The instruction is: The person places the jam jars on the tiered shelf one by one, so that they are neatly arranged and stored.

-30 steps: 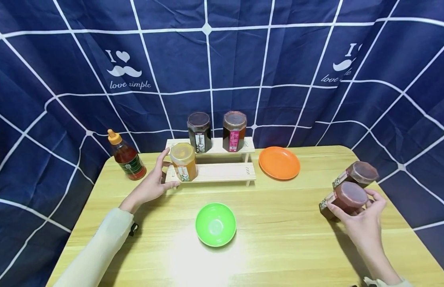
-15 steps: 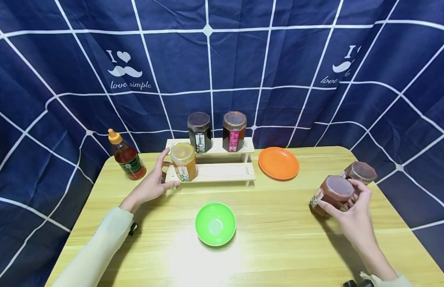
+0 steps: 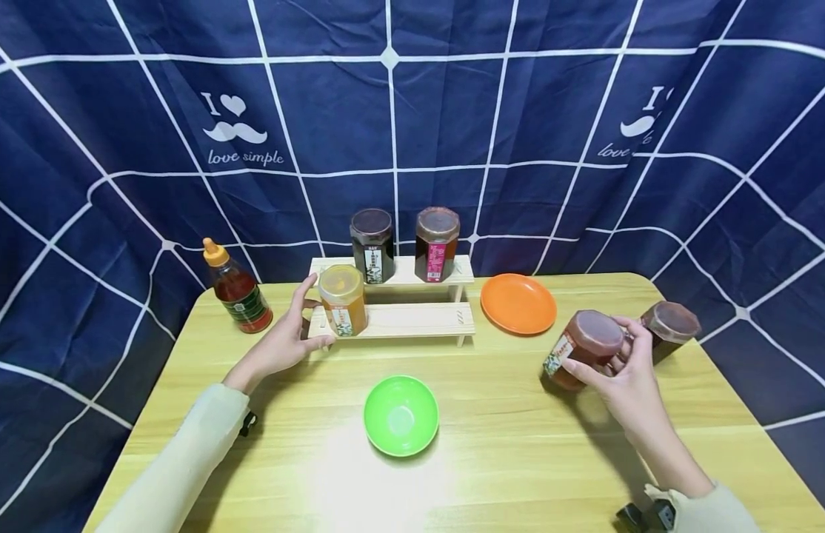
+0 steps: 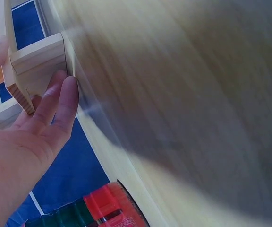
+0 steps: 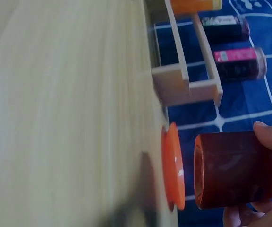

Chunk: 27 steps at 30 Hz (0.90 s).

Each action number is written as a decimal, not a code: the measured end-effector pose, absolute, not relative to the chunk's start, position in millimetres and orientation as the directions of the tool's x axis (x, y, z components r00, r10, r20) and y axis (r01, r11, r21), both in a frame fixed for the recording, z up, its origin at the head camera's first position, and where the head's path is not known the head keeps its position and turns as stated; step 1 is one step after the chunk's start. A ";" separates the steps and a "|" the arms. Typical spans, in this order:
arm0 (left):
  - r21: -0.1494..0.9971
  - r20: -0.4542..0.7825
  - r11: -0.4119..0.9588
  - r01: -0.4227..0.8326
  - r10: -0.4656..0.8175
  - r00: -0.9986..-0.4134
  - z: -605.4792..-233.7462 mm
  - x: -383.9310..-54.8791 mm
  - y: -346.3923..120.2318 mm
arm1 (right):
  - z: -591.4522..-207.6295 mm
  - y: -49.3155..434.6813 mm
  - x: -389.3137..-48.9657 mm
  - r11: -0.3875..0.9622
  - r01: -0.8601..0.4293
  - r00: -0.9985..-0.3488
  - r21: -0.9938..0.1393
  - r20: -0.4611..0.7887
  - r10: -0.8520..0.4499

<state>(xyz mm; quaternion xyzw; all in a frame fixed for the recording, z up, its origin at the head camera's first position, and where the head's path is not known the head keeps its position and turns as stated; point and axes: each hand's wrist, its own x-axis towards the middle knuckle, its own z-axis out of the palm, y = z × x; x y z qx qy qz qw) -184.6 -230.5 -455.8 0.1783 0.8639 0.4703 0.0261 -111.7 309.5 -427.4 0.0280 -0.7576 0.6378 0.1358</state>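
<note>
My right hand [image 3: 635, 377] grips a reddish-brown honey jar [image 3: 581, 344] by its side, thumb in front. The jar tilts, its labelled side facing left; in the right wrist view, its base [image 5: 199, 170] is raised off the table beside the orange plate [image 5: 173, 165]. My left hand [image 3: 279, 344] holds the left end of a two-tier wooden rack [image 3: 412, 318], thumb at the front edge. In the left wrist view, fingers [image 4: 65, 101] curl against the rack's end. An amber honey jar [image 3: 342, 300] stands on the lower tier by that hand.
Two dark jars stand on the upper tier, one with a pink label [image 3: 436, 248], one with a white label [image 3: 372, 248]. Another dark jar [image 3: 669, 326] stands at the right edge. A squeeze bottle [image 3: 239, 292] is back left; a green bowl [image 3: 401, 416] sits in front.
My right hand has carried the reddish-brown honey jar left, away from the dark jar at the right edge. My left hand has stayed at the rack's end.
</note>
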 end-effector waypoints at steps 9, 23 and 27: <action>0.827 0.134 0.481 0.290 0.333 -0.933 -453.7 -182.5 -229.5 | -413.2 277.2 -125.0 0.233 -0.290 -0.953 -0.928 0.303 0.021; 0.805 0.147 0.507 0.308 0.332 -0.932 -458.7 -185.4 -230.7 | -408.8 239.2 -148.9 0.258 -0.337 -0.941 -0.906 0.317 -0.115; 0.812 0.147 0.496 0.307 0.334 -0.931 -458.3 -185.3 -229.5 | -410.2 229.6 -157.1 0.243 -0.344 -0.937 -0.907 0.314 -0.152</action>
